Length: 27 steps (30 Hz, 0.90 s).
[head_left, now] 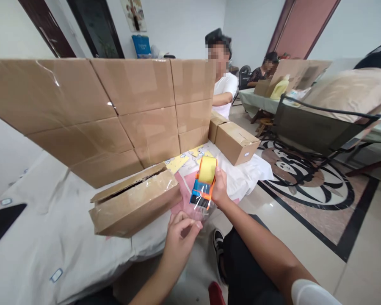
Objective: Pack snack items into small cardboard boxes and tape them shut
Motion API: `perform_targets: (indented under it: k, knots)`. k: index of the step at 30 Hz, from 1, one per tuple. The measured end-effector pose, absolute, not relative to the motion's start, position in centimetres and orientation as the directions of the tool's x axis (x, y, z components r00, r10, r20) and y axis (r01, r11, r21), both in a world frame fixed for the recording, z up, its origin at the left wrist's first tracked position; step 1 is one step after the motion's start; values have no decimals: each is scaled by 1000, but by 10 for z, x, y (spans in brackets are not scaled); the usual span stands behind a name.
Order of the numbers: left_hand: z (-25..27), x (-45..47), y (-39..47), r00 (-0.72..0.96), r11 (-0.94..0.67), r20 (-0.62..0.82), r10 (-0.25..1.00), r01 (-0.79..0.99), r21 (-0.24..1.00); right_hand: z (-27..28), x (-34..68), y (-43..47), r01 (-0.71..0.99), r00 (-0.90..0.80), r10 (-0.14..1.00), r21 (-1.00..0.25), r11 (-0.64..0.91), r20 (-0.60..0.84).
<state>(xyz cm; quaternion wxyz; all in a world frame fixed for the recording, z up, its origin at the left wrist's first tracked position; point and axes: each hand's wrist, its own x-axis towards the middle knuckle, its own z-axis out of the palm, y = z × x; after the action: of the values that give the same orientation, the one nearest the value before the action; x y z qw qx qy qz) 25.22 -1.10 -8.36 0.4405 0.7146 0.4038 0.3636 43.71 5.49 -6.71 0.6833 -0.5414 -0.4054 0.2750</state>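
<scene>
In my right hand (pixel 220 185) is a tape dispenser (pixel 203 183) with an orange and blue body and a yellowish roll of tape. A clear strip of tape (pixel 200 212) runs from its lower end toward my left hand (pixel 181 232). The thumb and fingers of that hand are pinched on the strip's end. Left of the dispenser lies a long cardboard box (pixel 139 205) with a gap along its top, shiny tape on its side. Behind it stands a stack of taped cardboard boxes (pixel 139 110).
Another cardboard box (pixel 235 142) sits at the table's right corner. The table wears a pale cloth (pixel 73 237), with a black flat object (pixel 4 224) at left. A person in a white shirt (pixel 226 89) is behind the boxes. A folding chair (pixel 314 131) stands at right.
</scene>
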Motion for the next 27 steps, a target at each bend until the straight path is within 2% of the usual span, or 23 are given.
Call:
perform_targets:
  k: [5,11,17,23,27]
  knots:
    - [-84,239,-16,396,-227,89,914,316,921,-84,438,56,78,421,830,-926,368,365]
    - [-90,237,-17,396,-144,14,918,301,943,-96,440,60,158,339,838,-904,398,428]
    - [-88,234,-18,371,-133,17,928,289,948,-97,443,65,335,310,721,-781,527,620]
    - [-98,232,-7,409,-126,-8,913,300,946,-88,428,57,113,387,801,-886,449,456]
    - [-113,232,0,444,-146,8,896,277,950,-79,410,44,-72,371,900,-960,271,227]
